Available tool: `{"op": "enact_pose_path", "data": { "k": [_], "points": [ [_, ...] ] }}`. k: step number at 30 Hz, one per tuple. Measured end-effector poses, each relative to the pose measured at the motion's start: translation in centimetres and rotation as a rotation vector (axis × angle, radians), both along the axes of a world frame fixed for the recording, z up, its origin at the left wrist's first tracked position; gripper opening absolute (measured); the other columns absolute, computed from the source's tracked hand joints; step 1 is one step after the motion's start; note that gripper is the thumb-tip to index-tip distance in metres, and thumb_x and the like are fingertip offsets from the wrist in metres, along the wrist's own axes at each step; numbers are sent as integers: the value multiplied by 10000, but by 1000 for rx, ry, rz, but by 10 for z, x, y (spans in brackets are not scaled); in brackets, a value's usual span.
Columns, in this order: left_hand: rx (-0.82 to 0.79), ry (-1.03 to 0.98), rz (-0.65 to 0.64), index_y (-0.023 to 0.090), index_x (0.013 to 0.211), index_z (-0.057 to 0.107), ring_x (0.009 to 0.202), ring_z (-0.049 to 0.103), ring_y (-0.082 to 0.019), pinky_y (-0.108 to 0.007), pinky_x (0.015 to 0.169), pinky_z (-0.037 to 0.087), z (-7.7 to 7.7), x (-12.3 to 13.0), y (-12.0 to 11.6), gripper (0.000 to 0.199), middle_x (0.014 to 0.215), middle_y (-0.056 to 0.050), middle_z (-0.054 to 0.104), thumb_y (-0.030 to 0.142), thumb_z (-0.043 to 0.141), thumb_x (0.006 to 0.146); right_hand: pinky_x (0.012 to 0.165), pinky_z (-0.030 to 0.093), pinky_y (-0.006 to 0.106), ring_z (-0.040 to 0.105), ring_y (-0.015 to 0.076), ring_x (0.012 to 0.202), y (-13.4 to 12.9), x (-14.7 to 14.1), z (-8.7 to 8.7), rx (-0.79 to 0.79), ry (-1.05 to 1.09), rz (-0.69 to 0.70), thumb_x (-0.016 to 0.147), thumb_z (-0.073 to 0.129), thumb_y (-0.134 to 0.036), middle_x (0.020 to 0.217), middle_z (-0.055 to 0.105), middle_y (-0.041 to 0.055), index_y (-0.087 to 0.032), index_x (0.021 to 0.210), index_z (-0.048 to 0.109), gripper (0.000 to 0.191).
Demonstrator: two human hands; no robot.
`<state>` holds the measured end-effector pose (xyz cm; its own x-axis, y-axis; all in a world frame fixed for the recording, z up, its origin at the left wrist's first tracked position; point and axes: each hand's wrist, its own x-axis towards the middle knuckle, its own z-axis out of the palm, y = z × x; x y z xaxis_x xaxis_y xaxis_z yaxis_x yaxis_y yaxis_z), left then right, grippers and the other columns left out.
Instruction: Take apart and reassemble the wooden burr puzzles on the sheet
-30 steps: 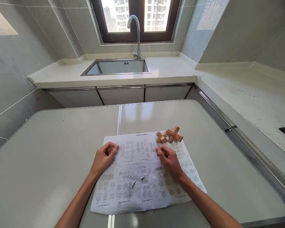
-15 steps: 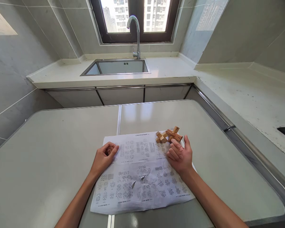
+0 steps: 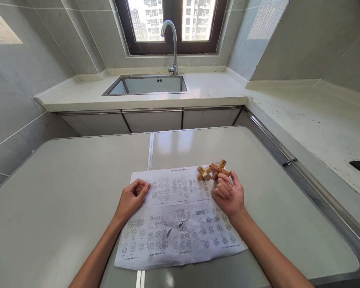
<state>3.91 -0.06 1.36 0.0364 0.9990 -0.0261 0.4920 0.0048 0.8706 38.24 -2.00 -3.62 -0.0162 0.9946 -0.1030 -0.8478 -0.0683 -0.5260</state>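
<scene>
L hand [image 3: 132, 198] rests at the 10 o'clock edge of a creased, torn diagram sheet [image 3: 180, 216], fingers curled narrow; can't tell if tips meet. R hand [image 3: 230, 196], thumb & index narrow, is at the near R end of the larger wooden burr puzzle [image 3: 220, 169], approx. 1 o'clock on the sheet; can't tell if gripped. Smaller wooden burr puzzle [image 3: 204, 173] sits just beside, toward 9 o'clock. Kitchen sink [image 3: 153, 85] at 12, beyond tbl. [image 3: 63, 192].

Paper [image 3: 168, 212] lies on the bench [image 3: 78, 192]; two puzzles [image 3: 212, 171] sit side by side at its far right corner.
</scene>
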Motion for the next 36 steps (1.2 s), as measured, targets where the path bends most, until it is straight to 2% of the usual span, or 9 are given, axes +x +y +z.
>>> {"op": "enact_pose_path", "data": {
  "k": [4, 7, 10, 13, 19, 26, 32, 36],
  "points": [
    [-12, 3, 3, 194, 783, 627, 588, 338, -117, -238, 553, 300, 0, 0, 0, 415, 626, 54, 395, 593, 653, 894, 340, 162, 229, 5, 88, 359, 0, 0, 0, -31, 83, 13, 1079, 524, -411, 446, 260, -150, -249, 767, 420, 367],
    [-16, 3, 1, 194, 785, 627, 586, 340, -116, -239, 554, 296, 0, 0, -1, 415, 627, 54, 398, 593, 654, 897, 343, 153, 223, 3, 86, 365, 0, -1, 0, 12, 119, 43, 1079, 535, -388, 450, 236, -154, -251, 788, 422, 341],
    [-12, 1, -2, 193, 784, 632, 586, 345, -117, -240, 554, 300, 1, 0, -1, 416, 624, 52, 403, 593, 660, 893, 343, 148, 214, -1, 82, 371, -1, -1, -1, 37, 74, 33, 1064, 568, -384, 455, 210, -155, -254, 777, 396, 359],
    [-11, -9, 0, 192, 782, 634, 582, 348, -116, -237, 546, 303, 2, 1, -1, 417, 622, 52, 403, 594, 665, 888, 336, 143, 218, -1, 80, 362, -1, -1, -1, -3, 56, -16, 1065, 564, -367, 435, 223, -155, -252, 761, 377, 375],
    [-3, -25, 9, 196, 778, 637, 558, 345, -113, -230, 522, 309, 1, 0, 0, 422, 608, 54, 401, 603, 663, 887, 337, 197, 201, 24, 86, 336, -1, 0, -1, 50, 14, -37, 1056, 581, -343, 406, 271, -160, -260, 750, 360, 387],
    [-6, -15, 5, 197, 779, 636, 554, 348, -111, -232, 535, 317, 1, 0, 0, 421, 601, 61, 397, 603, 665, 886, 326, 114, 205, -74, 78, 363, -1, -1, 6, 6, 13, -43, 1072, 564, -393, 404, 162, -171, -258, 720, 310, 455],
    [-7, -7, -5, 200, 774, 631, 559, 358, -115, -235, 537, 320, 0, 0, 0, 423, 606, 57, 412, 605, 664, 892, 320, 108, 206, -53, 76, 310, -5, -4, 6, 46, -203, 67, 1070, 502, -577, 364, 106, -166, -261, 693, 248, 554],
    [22, 36, -28, 202, 765, 629, 568, 376, -122, -243, 548, 334, 0, 1, -3, 413, 607, 51, 439, 589, 657, 906, 324, 120, 220, 16, 73, 299, -12, -10, 4, 93, -322, 274, 1023, 477, -704, 349, 104, -156, -265, 661, 260, 609]
  ]
}}
